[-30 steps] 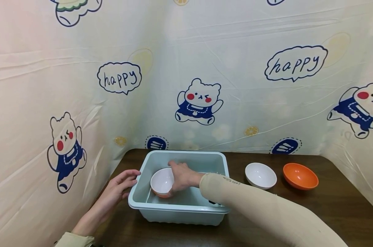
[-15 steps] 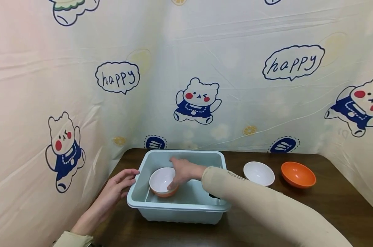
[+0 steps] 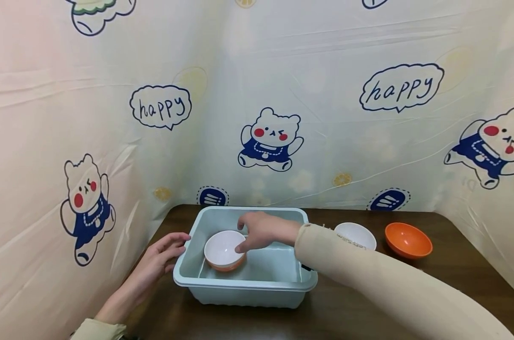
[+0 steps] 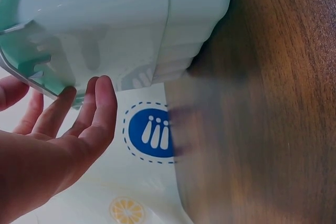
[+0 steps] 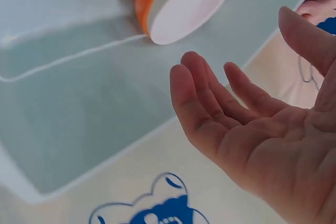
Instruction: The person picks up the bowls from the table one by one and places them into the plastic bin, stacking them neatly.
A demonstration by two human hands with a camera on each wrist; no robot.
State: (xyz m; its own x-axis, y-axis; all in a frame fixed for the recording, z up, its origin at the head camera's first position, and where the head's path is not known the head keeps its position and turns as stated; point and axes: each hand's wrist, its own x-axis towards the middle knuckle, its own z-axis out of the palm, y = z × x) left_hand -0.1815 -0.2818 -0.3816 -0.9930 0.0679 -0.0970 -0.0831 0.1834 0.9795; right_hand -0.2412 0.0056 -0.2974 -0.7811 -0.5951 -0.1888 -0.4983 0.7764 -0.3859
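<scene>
A pale blue-green plastic basin point(image 3: 250, 284) stands on the table. In its left half sits a white bowl point(image 3: 222, 249), with orange point(image 3: 225, 268) showing under it, like a second bowl nested beneath. My right hand point(image 3: 261, 230) is above the basin, just right of the bowl, its fingers spread and holding nothing. In the right wrist view, the right hand's fingers point(image 5: 184, 82) are apart from the bowl point(image 5: 189, 6). My left hand point(image 3: 161, 255) rests against the basin's left side with loosely bent fingers; in the left wrist view, its fingertips point(image 4: 105, 85) are by the rim.
Right of the basin, a white bowl point(image 3: 354, 234) is partly hidden by my right sleeve point(image 3: 367, 264). An orange bowl point(image 3: 408, 241) sits farther right on the dark wooden table point(image 3: 448, 257). A printed cloth point(image 3: 325, 118) hangs behind and at the sides.
My right hand has let go of the bowl in the basin and moved up and right, away from it. The bowl stays put, and my left hand keeps its place at the basin's side.
</scene>
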